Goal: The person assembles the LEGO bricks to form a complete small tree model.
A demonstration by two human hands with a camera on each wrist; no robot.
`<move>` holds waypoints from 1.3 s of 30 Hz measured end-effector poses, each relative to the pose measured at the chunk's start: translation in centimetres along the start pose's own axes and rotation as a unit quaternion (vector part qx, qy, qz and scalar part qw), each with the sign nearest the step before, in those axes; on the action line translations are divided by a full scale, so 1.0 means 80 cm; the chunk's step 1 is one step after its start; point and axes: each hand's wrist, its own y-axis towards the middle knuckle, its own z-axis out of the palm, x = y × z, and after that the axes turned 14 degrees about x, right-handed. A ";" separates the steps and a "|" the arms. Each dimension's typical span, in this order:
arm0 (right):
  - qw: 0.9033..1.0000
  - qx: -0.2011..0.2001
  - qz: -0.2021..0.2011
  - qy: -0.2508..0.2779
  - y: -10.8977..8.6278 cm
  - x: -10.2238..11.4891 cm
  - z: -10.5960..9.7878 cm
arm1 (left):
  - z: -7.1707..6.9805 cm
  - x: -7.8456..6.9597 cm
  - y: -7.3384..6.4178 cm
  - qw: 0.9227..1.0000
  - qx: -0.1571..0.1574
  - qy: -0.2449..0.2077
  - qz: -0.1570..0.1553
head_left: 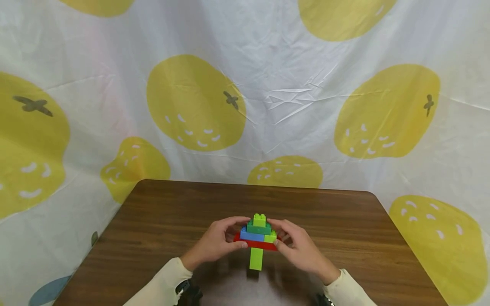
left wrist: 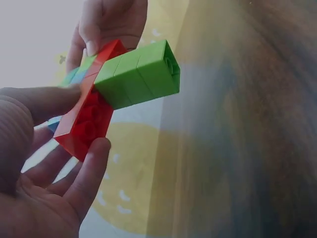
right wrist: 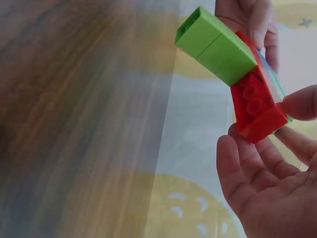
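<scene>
A small brick model (head_left: pixel 256 238) is held a little above the wooden table (head_left: pixel 172 212). It has a long red brick (head_left: pixel 254 244) across the middle and a light green stem (head_left: pixel 256 258) hanging below. Blue (head_left: pixel 250 235), dark green (head_left: pixel 258 229) and lime (head_left: pixel 259 219) bricks are stacked on top. My left hand (head_left: pixel 218 242) pinches the red brick's left end, thumb and fingers curled round it. My right hand (head_left: pixel 296 246) pinches the right end. In the left wrist view the left hand (left wrist: pixel 81 124) grips the red brick (left wrist: pixel 86 119) beside the stem (left wrist: pixel 138 74). The right wrist view shows the right hand (right wrist: pixel 262 126) on the red brick (right wrist: pixel 255 106).
A white cloth printed with large yellow fruit shapes (head_left: pixel 268 85) hangs behind the table and falls around its sides. The table's rounded far corners lie well beyond my hands. Cream sleeves (head_left: pixel 164 280) cover both forearms.
</scene>
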 end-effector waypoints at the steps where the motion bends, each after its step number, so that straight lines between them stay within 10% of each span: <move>1: 1.000 0.001 0.006 0.000 0.002 -0.001 -0.001 | -0.001 0.000 0.002 1.000 0.003 -0.002 -0.005; 16: 0.995 0.070 0.075 0.001 0.035 -0.029 -0.019 | -0.023 0.005 0.037 0.996 0.030 0.054 -0.062; 39: 0.988 0.107 0.113 0.001 0.083 -0.095 -0.030 | -0.045 0.071 0.092 0.995 0.022 0.030 -0.094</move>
